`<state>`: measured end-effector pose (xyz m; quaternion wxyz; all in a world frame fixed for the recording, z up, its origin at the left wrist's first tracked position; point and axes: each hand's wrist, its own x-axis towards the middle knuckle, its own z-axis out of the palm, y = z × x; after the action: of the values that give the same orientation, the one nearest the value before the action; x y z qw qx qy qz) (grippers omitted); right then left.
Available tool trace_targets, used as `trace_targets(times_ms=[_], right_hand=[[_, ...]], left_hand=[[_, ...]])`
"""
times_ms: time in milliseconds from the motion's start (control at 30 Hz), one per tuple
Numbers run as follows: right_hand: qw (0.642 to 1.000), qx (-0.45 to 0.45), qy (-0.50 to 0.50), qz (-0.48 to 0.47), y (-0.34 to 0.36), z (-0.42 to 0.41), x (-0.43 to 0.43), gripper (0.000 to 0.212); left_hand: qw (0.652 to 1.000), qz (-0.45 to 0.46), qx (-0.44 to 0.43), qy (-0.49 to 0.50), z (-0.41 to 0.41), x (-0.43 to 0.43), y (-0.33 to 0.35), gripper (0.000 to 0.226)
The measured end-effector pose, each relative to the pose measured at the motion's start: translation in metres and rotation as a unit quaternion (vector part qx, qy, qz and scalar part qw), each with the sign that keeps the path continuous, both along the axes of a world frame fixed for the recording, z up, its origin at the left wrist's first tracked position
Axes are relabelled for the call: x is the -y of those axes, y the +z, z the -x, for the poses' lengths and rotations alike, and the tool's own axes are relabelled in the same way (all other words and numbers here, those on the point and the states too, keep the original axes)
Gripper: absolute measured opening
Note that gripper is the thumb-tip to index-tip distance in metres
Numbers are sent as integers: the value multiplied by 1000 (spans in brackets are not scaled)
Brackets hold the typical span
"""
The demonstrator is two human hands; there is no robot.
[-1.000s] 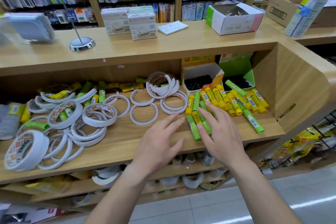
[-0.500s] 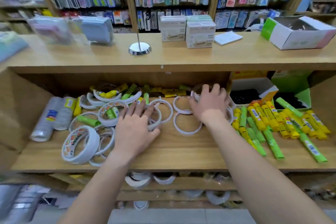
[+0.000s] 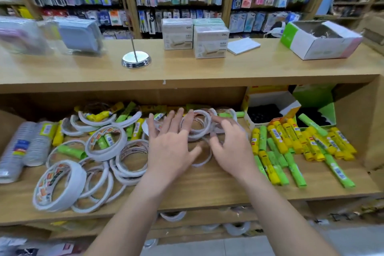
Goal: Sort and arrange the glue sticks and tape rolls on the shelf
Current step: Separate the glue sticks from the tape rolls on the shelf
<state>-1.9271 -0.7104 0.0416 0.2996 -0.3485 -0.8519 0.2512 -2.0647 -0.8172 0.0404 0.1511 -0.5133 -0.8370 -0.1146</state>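
The left hand [image 3: 169, 149] was laid, fingers spread, on thin white tape rings [image 3: 202, 112]; whether the blurred right hand [image 3: 231, 147] pinched one could not be told.

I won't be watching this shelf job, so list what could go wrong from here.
The left hand and right hand are on loose thin tape rolls; a quick sweep could push rings into the grouped glue sticks at right. The wide tape roll leans near the shelf front edge and might roll off. A yellow glue stick lying inside rings at the back could be missed.
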Motion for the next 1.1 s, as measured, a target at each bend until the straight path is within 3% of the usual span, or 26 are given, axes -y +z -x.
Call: trace_targets(times_ms=[100,167,267,367,433,500,633,733,800,933,1100], right_hand=[[997,-42,-62,-18,2,-12,-17,39],[993,42,-109,0,4,-13,-34,50],[988,84,-65,108,4,-7,-44,55],[991,43,-67,106,4,-7,-36,49],[992,19,-71,101,5,-9,-30,46],[993,10,-56,104,7,-8,-25,46],[989,99,-28,104,5,-5,-28,40],[995,65,-50,50,7,-8,-46,34],[992,124,-24,15,12,-6,-64,41],[948,319,4,-11,19,9,-83,52],[927,372,9,-45,19,16,-91,43]], left_hand=[[998,-8,-25,-58,-5,-16,1,69],[997,14,-26,-76,-7,-26,3,59],[999,12,-10,-46,-11,-29,2,44],[999,-38,8,16,-7,-13,-2,28],[995,-80,25,53,-7,-5,-2,30],[995,-93,41,22,-17,-9,1,41],[991,-15,104,-87,-30,-33,-9,46],[989,-29,110,-99,-19,-32,-26,38],[987,-50,114,-101,-17,-28,-30,35],[981,-85,162,-71,-20,-20,-24,26],[979,-110,152,-77,-23,-7,-16,15]])
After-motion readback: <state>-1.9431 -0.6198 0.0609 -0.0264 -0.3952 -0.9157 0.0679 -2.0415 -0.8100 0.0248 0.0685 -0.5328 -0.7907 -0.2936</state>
